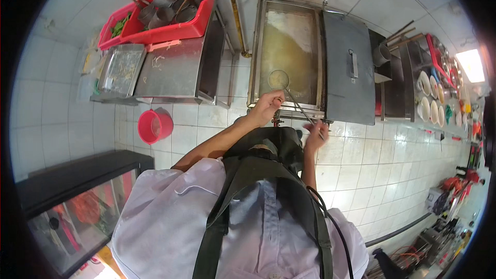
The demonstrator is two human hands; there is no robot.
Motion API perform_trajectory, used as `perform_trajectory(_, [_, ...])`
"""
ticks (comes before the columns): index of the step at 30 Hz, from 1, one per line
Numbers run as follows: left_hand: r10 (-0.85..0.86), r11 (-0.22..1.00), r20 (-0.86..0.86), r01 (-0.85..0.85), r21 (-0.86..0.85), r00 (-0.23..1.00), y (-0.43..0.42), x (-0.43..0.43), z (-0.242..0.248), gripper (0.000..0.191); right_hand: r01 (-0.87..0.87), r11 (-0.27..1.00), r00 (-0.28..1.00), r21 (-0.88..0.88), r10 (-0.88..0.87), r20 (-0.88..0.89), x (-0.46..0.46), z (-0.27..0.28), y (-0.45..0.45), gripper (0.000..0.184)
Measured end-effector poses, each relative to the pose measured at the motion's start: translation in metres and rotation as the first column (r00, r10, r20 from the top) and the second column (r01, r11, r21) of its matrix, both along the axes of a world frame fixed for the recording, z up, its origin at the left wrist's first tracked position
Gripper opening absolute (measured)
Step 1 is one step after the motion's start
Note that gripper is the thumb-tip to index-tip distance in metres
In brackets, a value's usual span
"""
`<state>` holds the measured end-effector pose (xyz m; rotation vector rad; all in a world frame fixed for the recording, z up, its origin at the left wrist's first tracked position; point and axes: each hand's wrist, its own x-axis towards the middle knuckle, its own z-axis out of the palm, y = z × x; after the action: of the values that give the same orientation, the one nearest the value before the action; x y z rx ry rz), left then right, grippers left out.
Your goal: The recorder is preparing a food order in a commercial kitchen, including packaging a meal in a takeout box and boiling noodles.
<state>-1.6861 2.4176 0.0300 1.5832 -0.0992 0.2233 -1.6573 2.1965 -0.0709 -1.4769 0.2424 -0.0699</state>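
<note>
In front of me, a rectangular metal cooking vat [324, 66] holds cloudy, yellowish liquid with pale foam at its far end. At the near end a round strainer [279, 80] sits in the liquid, with pale food that looks like noodles inside. My left hand [265, 109] is curled over the vat's near rim, just below the strainer; whether it grips anything is hidden. Lower and to the right, my right hand [318, 135] is closed around a long thin rod [302, 109], which slants up toward the strainer. Whether rod and strainer are joined is unclear.
A grey lid panel with a handle [350, 85] adjoins the vat's right side. Left stands a steel table [174, 71] bearing a red basket [166, 31] of long-handled strainers and a metal tray [122, 69]. A pink bucket [155, 126] is on the floor. White bowls [424, 110] line the right counter.
</note>
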Motion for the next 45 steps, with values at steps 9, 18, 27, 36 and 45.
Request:
perform_trajectory(9, [-0.007, 1.000, -0.077, 0.008, 0.012, 0.997, 0.010, 0.009, 0.001, 0.078, 0.301, 0.771, 0.941, 0.561, -0.146, -0.305, -0.016, -0.086, -0.002, 0.018])
perform_trajectory(18, [-0.014, 1.000, -0.026, 0.013, -0.023, 1.000, 0.021, 0.021, -0.010, 0.077, 0.316, 0.800, 0.944, 0.510, -0.213, -0.250, -0.015, -0.048, -0.002, 0.017])
perform_trajectory(27, [0.020, 0.999, -0.058, -0.018, 0.039, 0.998, -0.002, 0.002, -0.002, 0.080, -0.225, 0.967, 0.944, -0.116, 0.246, 0.221, 0.082, 0.022, 0.055, 0.026])
perform_trajectory(36, [0.116, 0.992, -0.033, -0.117, -0.037, 0.993, 0.003, -0.033, -0.021, 0.078, -0.283, 0.898, 0.904, -0.336, 0.367, 0.218, 0.053, 0.069, 0.049, 0.029])
perform_trajectory(45, [0.050, 0.996, 0.031, -0.048, -0.074, 0.998, 0.009, 0.003, -0.030, 0.073, -0.351, 0.800, 0.756, -0.486, 0.549, 0.358, 0.135, 0.044, 0.100, 0.012])
